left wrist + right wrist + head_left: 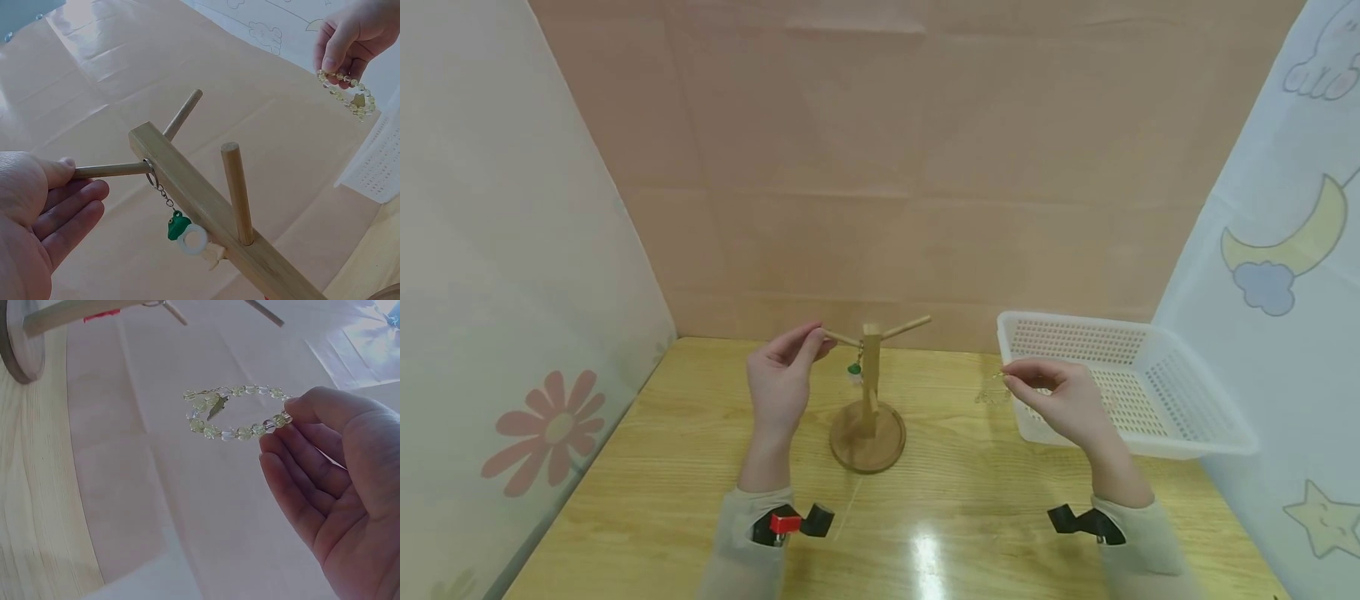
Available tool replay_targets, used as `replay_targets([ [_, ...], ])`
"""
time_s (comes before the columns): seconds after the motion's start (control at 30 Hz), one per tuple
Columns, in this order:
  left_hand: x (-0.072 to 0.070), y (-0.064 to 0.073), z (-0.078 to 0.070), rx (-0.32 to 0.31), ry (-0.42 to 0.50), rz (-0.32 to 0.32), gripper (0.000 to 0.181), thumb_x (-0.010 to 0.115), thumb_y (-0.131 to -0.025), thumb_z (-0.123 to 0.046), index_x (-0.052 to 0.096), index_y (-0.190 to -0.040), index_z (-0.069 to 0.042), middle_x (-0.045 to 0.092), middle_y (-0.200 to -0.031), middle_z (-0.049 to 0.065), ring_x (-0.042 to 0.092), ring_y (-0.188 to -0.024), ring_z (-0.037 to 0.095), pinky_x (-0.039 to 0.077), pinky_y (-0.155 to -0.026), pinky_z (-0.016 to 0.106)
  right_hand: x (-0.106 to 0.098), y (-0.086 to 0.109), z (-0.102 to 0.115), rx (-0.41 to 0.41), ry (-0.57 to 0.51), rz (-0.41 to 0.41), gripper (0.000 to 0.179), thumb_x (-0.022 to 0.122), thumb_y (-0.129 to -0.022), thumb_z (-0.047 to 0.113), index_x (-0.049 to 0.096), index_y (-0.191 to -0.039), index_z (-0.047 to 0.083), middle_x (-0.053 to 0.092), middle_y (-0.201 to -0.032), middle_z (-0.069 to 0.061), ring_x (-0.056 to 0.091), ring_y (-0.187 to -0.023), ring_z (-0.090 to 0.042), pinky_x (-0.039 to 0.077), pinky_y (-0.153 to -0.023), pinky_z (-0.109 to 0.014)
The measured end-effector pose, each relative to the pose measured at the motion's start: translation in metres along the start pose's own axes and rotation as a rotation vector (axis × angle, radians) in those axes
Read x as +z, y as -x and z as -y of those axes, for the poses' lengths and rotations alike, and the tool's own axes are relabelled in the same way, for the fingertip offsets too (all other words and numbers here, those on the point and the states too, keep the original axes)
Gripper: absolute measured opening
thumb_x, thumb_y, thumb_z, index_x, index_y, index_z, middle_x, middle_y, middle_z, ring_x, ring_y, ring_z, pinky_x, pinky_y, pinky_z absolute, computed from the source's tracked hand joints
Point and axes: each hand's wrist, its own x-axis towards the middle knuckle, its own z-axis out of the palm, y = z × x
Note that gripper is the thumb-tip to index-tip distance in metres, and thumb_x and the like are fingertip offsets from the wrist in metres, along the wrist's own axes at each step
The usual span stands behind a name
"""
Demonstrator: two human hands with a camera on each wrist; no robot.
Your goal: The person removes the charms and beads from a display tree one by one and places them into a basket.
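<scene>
Wood-grain tabletop (970, 492) bore a wooden peg stand (870, 375), its peg (115, 169) pinched near the tip by the left hand (781, 375); beside a white basket (1078, 340), the right hand (1067, 404) pinched a beaded bracelet (227, 434), seemingly light, limp, slippery, best gripped across beads.

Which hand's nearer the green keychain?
Left. The left hand grips the peg holding the green keychain, just left of it; the right hand is farther off to its right, by the white basket.

1. From above, the head camera looks forward and down across the worktop (970, 500).
2. Left wrist camera faces the stand (197, 190) at close range.
3. Right wrist camera frames the bracelet (244, 432) up close; both wrist views share stand and bracelet.
</scene>
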Motion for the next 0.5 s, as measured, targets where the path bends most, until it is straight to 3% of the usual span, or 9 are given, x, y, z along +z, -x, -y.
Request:
replay_targets([
  [0.27, 0.001, 0.001, -0.002, 0.005, -0.002, -0.003, 0.018, 0.076, -0.099, -0.003, 0.078, -0.114, 0.008, 0.078, -0.103, 0.025, 0.080, -0.084, 0.015, 0.067, -0.084, 0.036, -0.027, 0.004, -0.014, 0.093, 0.087, 0.000, 0.011, 0.081, -0.098, 0.011, 0.083, -0.109, 0.011, 0.081, -0.103, -0.002, 0.071, -0.088, 0.002, 0.057, -0.072, -0.012],
  [0.5, 0.000, -0.001, -0.001, -0.001, 0.002, -0.003, 0.019, 0.076, -0.100, -0.003, 0.078, -0.114, 0.008, 0.079, -0.102, 0.022, 0.080, -0.084, 0.016, 0.067, -0.085, 0.037, -0.046, 0.003, -0.034, 0.136, 0.133, -0.009, 0.013, 0.080, -0.100, 0.015, 0.083, -0.111, 0.010, 0.081, -0.104, -0.002, 0.070, -0.089, 0.007, 0.056, -0.074, -0.009],
])
